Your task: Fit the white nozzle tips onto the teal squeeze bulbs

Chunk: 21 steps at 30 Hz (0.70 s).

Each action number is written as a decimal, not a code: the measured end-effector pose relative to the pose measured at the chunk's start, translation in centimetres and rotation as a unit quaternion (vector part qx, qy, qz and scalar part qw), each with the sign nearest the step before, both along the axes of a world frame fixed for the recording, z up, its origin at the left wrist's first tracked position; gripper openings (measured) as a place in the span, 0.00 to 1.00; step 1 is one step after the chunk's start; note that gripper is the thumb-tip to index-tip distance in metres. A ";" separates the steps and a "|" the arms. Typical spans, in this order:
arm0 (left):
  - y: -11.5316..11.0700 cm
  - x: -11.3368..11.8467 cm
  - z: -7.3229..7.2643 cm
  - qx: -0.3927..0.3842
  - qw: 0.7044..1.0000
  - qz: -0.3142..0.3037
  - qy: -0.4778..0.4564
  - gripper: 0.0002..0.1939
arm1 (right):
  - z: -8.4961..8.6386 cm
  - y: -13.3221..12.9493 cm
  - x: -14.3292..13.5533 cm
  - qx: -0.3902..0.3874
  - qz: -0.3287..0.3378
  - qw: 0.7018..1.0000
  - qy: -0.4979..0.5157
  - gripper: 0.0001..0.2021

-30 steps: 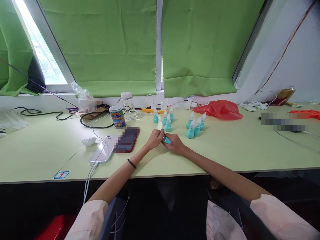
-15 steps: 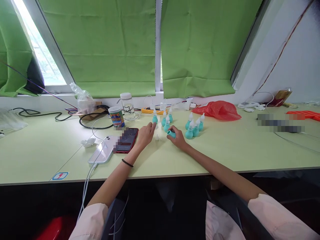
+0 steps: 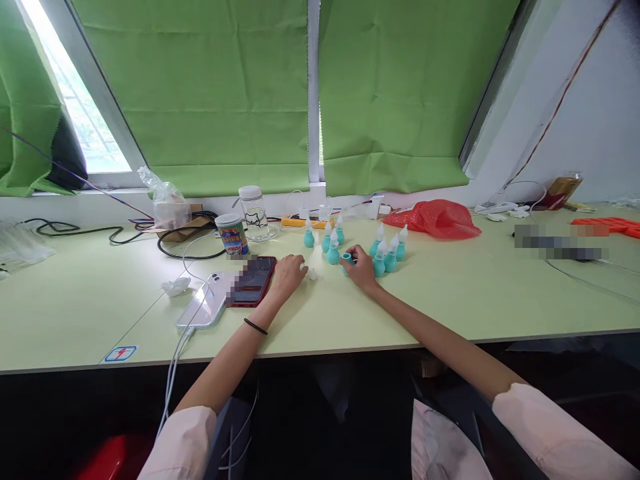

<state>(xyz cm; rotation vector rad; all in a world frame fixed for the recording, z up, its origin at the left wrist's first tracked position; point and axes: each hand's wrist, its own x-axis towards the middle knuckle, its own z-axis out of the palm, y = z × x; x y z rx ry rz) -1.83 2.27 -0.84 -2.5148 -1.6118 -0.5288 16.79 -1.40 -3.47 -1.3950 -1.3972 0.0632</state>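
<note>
My right hand [image 3: 361, 268] is closed around a teal squeeze bulb [image 3: 346, 261], which stands upright with its open mouth on top. To its left, my left hand [image 3: 290, 275] is low over the table, fingers pinched on a small whitish nozzle tip [image 3: 303, 266], mostly hidden by the fingers. Another small translucent tip [image 3: 313, 274] lies just beside those fingertips. Behind the hands are several teal bulbs with white pointed nozzles [image 3: 333, 252] fitted, standing upright. A second group of such nozzle-topped bulbs [image 3: 391, 259] stands just right of my right hand.
Left of my left hand lie a dark phone [image 3: 254, 280] and a white phone [image 3: 205, 301] with a cable. Behind them stand a printed tub [image 3: 233, 235] and a clear jar [image 3: 254, 217]. A red plastic bag [image 3: 440, 220] rests at the back right.
My right hand has tipped the bulb from lying sideways to upright, mouth up. My left hand has drawn back slightly toward me, away from the rear bulb, and pinches a small tip.
</note>
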 end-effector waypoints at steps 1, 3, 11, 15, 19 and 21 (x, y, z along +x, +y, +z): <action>0.0 0.0 -0.1 0.001 1.000 -0.005 -0.004 0.13 | -0.1 0.2 0.1 -0.006 -0.007 1.000 0.004 0.09; -0.1 0.0 -0.1 0.012 1.000 -0.006 -0.014 0.15 | -0.2 0.4 0.3 -0.020 -0.019 1.000 0.004 0.09; -0.6 0.3 0.1 -0.001 1.000 -0.012 0.006 0.18 | 0.2 0.0 0.1 0.033 -0.013 0.997 -0.063 0.14; -0.6 0.3 0.0 -0.020 1.000 -0.013 0.014 0.17 | 1.3 -0.6 0.3 0.130 -0.029 0.985 -0.114 0.12; -0.4 0.2 -0.1 -0.020 0.999 -0.024 0.018 0.16 | 2.9 -1.3 1.7 0.204 -0.101 0.960 -0.163 0.11; -0.3 0.2 -0.2 -0.023 0.999 -0.030 0.023 0.15 | 3.7 -1.6 2.7 0.200 -0.176 0.949 -0.172 0.12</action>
